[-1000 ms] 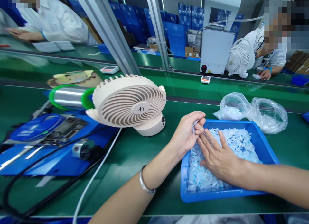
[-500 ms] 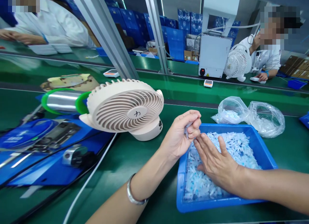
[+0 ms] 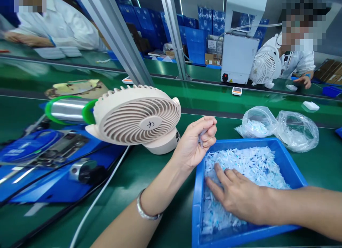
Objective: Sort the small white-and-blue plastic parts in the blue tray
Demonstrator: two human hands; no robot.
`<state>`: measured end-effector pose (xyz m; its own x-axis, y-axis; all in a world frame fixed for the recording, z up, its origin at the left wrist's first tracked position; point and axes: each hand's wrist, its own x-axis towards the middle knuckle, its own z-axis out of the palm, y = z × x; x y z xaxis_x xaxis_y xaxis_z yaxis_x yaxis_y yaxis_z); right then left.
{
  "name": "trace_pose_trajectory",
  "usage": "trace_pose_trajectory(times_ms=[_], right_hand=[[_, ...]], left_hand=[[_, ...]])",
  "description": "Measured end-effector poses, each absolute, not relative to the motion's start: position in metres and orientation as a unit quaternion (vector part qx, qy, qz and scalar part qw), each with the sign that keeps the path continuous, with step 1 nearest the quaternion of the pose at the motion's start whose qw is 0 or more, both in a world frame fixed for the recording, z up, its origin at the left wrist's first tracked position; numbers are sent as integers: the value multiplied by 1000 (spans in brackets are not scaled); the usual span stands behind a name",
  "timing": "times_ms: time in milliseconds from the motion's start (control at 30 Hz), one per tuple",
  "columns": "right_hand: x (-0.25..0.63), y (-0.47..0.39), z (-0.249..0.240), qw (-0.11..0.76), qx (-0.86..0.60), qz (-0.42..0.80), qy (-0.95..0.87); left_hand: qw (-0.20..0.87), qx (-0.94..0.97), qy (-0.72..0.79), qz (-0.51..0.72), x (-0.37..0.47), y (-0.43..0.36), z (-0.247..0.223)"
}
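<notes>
My left hand (image 3: 201,139) is raised over the far left corner of a blue tray (image 3: 290,166), its fingers curled closed. A bit of translucent pale material shows between the fingers and palm; most of it is hidden. The tray holds a spread heap of small white and light-blue plastic pieces (image 3: 248,161). Down on these pieces lies my right hand (image 3: 237,194), palm down with fingers apart. Its fingertips touch the heap near the tray's left side, and whether anything sits under them is hidden.
A beige fan (image 3: 139,120) stands left of my left hand. Beyond the tray are two clear bags (image 3: 258,123) with small pieces. Tools and cables lie on a blue sheet (image 3: 56,184) at left. Across the green belt, two people in white sit near a machine (image 3: 237,59).
My right hand has moved away from my left hand, down onto the pieces. My left hand stays closed, slightly farther left. A white part now shows on the belt at right.
</notes>
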<state>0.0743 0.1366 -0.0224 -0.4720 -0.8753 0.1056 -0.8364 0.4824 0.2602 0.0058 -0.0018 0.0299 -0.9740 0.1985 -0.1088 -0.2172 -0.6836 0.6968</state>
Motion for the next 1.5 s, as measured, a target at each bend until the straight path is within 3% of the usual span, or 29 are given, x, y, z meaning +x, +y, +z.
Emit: trace_pose_trajectory(times_ms=[100, 233, 467, 700, 800, 967, 1067, 1333, 1500], right_hand=[[74, 136, -14, 27, 546, -90, -833], [60, 139, 0, -42, 497, -110, -860], [23, 161, 18, -13, 329, -26, -944], [18, 167, 26, 21, 289, 47, -956], [20, 168, 29, 25, 285, 65, -956], [15, 173, 29, -36, 295, 67, -952], [11, 177, 28, -46, 284, 39, -957], [14, 177, 5, -148, 349, 13, -925], [17, 179, -7, -137, 389, 14, -911]], left_hand=[[119, -7, 403, 908, 4, -2, 27], [130, -7, 449, 884, 1, 0, 24], [167, 15, 621, 766, 5, 6, 20], [63, 173, 843, 506, 14, 12, 17], [52, 263, 873, 408, 19, 15, 14], [145, 334, 895, 257, 25, 18, 1], [141, 348, 907, 192, 26, 18, -6], [107, 289, 922, 235, 23, 20, 4], [90, 216, 911, 340, 20, 18, 13]])
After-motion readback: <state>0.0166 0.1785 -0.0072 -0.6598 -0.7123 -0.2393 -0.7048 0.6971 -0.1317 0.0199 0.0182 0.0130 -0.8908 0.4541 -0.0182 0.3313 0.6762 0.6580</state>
